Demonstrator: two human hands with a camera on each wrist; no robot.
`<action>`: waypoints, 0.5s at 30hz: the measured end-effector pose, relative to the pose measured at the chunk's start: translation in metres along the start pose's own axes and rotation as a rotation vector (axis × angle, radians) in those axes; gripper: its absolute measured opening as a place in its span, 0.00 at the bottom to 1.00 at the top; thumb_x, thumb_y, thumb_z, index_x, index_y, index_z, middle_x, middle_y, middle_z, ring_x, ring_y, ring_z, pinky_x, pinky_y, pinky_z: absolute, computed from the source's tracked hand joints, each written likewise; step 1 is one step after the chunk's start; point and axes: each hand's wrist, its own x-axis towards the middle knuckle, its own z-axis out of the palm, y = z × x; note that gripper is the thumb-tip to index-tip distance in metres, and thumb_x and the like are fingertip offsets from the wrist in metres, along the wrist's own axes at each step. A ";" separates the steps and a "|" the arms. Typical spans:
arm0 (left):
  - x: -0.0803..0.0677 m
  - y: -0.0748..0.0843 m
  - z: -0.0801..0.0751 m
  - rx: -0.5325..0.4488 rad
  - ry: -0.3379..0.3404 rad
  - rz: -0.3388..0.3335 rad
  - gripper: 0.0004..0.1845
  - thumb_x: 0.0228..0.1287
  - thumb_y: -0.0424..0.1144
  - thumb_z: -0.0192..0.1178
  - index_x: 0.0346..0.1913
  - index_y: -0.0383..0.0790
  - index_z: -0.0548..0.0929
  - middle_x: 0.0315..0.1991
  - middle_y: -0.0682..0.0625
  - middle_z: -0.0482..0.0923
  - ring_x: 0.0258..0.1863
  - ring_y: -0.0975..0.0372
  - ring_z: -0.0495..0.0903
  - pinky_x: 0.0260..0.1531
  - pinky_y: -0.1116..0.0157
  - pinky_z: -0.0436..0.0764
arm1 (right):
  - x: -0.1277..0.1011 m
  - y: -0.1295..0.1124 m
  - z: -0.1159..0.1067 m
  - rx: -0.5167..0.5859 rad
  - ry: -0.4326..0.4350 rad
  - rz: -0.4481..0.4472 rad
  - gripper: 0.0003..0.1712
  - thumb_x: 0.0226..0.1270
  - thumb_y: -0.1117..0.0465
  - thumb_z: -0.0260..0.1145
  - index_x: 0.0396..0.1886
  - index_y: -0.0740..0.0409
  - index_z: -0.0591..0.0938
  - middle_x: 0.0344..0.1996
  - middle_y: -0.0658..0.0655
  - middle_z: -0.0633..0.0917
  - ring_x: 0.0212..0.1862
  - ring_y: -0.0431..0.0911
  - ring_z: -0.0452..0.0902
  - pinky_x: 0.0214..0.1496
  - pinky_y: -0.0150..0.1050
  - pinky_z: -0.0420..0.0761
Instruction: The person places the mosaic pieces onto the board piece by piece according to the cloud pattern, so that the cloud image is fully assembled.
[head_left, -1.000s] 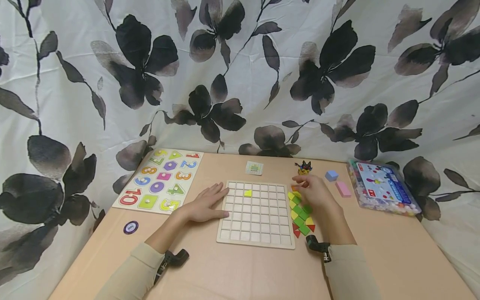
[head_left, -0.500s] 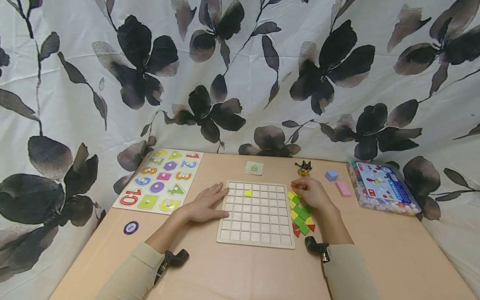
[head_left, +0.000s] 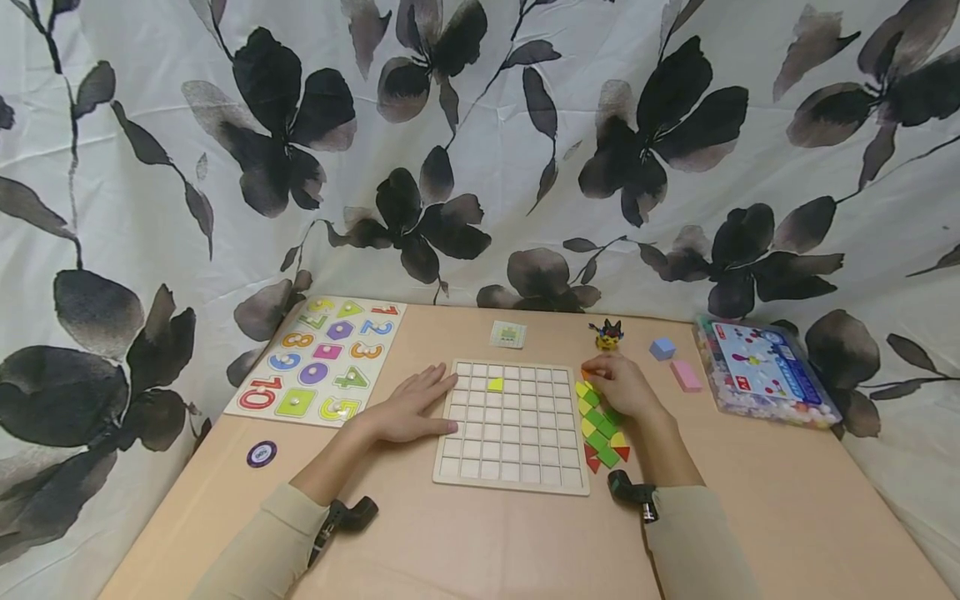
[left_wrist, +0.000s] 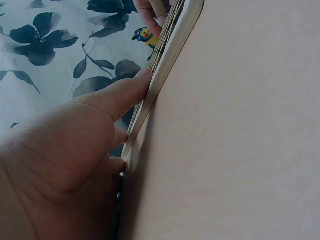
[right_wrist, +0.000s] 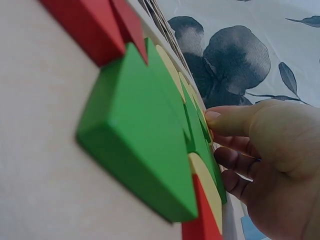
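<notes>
Fingers of the right hand (head_left: 625, 386) curl down over the far end of a row of coloured wooden tiles (head_left: 600, 427), thumb and fingertips closing on a piece there; whether a tile is already pinched or only touched cannot be told, since the hand hides it from the head camera. In the right wrist view the thumb (right_wrist: 235, 120) presses against the far tiles, with a green tile (right_wrist: 140, 145) and red ones (right_wrist: 95, 25) lying flat nearer the lens. The row lies on the table (head_left: 465, 533) just beside the right edge of the wooden grid board (head_left: 513, 429).

The left hand (head_left: 408, 408) lies flat with straight fingers against the left edge of the board, its thumb (left_wrist: 120, 95) along the rim, holding nothing. One yellow tile (head_left: 496, 385) sits in a cell in the far part of the board.

These tiles look like small, stiff, light blocks with smooth painted faces, probably a little slippery; a pinch across two opposite side edges should lift one cleanly without disturbing its neighbours, which touch one another.

Farther off lie a number puzzle (head_left: 322, 358) at the left, a small card (head_left: 508, 334), a toy figure (head_left: 607, 335), a blue block (head_left: 662, 348), a pink block (head_left: 686, 376) and a clear plastic box (head_left: 765, 375) at the right.
</notes>
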 end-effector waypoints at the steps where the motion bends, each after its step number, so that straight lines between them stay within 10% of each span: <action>1: 0.000 0.000 0.000 -0.001 0.000 0.001 0.50 0.70 0.65 0.60 0.84 0.44 0.54 0.86 0.39 0.38 0.86 0.46 0.36 0.84 0.45 0.39 | 0.000 0.000 0.000 -0.002 0.000 0.001 0.15 0.76 0.67 0.63 0.57 0.66 0.86 0.59 0.67 0.82 0.55 0.59 0.79 0.59 0.55 0.80; 15: 0.000 -0.002 0.001 -0.002 0.008 0.006 0.50 0.70 0.66 0.60 0.84 0.45 0.54 0.86 0.39 0.39 0.86 0.46 0.37 0.83 0.45 0.39 | 0.001 0.000 0.000 0.005 0.009 0.023 0.14 0.75 0.69 0.64 0.56 0.63 0.86 0.52 0.64 0.83 0.46 0.54 0.76 0.46 0.42 0.78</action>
